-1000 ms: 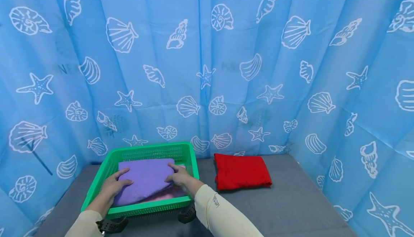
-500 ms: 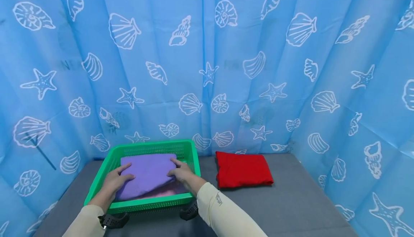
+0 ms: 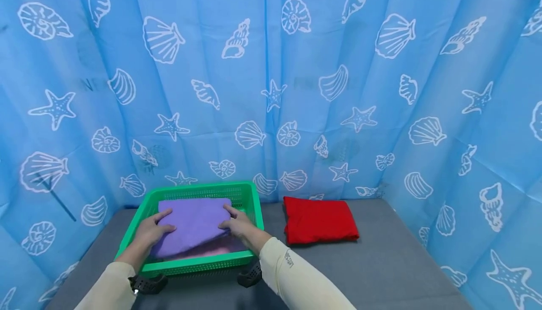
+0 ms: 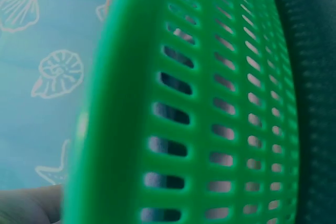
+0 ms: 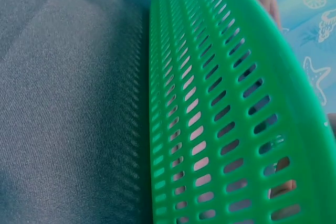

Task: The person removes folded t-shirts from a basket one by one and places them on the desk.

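A folded purple cloth (image 3: pixel 195 220) is inside the green plastic basket (image 3: pixel 196 266), over a folded pink cloth (image 3: pixel 211 252). My left hand (image 3: pixel 149 232) grips the purple cloth by its left edge. At the opposite edge, my right hand (image 3: pixel 242 227) pinches it, thumb and forefinger on show. The cloth's front right side stands slightly raised, and pink fabric shows below. Both wrist views are filled mostly by the slotted basket wall (image 4: pixel 205 98), with only bits of a hand visible past the rim. The fingers under the cloth are hidden.
A folded red cloth (image 3: pixel 321 220) lies on the grey tabletop (image 3: pixel 381 263) to the right of the basket. Behind and at both sides hangs a blue curtain (image 3: pixel 271 65) with white shell and starfish prints.
The head view has shifted slightly, so everything sits a little higher and further right. Both hands keep hold of the purple cloth, with hardly any movement in the basket.
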### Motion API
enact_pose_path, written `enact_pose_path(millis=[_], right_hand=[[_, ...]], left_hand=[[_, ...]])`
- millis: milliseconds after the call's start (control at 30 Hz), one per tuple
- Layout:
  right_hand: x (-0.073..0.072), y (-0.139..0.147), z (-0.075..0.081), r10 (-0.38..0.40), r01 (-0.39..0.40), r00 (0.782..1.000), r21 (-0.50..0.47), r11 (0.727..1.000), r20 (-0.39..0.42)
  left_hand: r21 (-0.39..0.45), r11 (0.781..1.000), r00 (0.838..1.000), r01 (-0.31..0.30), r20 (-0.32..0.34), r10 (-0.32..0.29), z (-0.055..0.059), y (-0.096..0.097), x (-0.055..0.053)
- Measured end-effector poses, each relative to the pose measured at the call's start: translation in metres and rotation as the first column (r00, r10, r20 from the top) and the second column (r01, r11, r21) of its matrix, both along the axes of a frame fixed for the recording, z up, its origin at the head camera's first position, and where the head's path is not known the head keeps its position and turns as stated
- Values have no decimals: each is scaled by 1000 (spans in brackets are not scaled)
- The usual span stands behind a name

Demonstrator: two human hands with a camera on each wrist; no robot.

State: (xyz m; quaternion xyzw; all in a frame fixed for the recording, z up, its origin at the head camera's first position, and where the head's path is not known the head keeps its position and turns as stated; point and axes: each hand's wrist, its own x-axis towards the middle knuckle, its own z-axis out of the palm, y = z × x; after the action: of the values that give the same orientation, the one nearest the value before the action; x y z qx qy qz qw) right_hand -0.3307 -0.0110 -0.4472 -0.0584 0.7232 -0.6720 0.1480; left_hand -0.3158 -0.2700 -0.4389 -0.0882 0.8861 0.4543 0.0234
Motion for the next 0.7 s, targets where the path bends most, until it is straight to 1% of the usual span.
enact_pose_path(millis=[167, 300, 400, 533, 700], right_hand=[[1, 4, 2, 9, -9, 1000, -27, 1000, -10], [1, 7, 5, 3, -3, 1000, -46, 999, -7], [1, 9, 9, 7, -6, 1000, -63, 998, 8], [2, 12, 18, 20, -18, 1000, -88, 996, 23], [5, 16, 29, 53, -49, 998, -108, 993, 35]], left_hand=[[3, 1000, 1000, -7, 5, 7, 7, 3, -4], [14, 1000, 1000, -4, 2, 4, 11, 4, -4], [31, 999, 1000, -9, 3, 9, 14, 5, -3], [76, 997, 1000, -11, 15, 10, 17, 4, 0], [137, 990, 1000, 21, 14, -23, 20, 3, 6]])
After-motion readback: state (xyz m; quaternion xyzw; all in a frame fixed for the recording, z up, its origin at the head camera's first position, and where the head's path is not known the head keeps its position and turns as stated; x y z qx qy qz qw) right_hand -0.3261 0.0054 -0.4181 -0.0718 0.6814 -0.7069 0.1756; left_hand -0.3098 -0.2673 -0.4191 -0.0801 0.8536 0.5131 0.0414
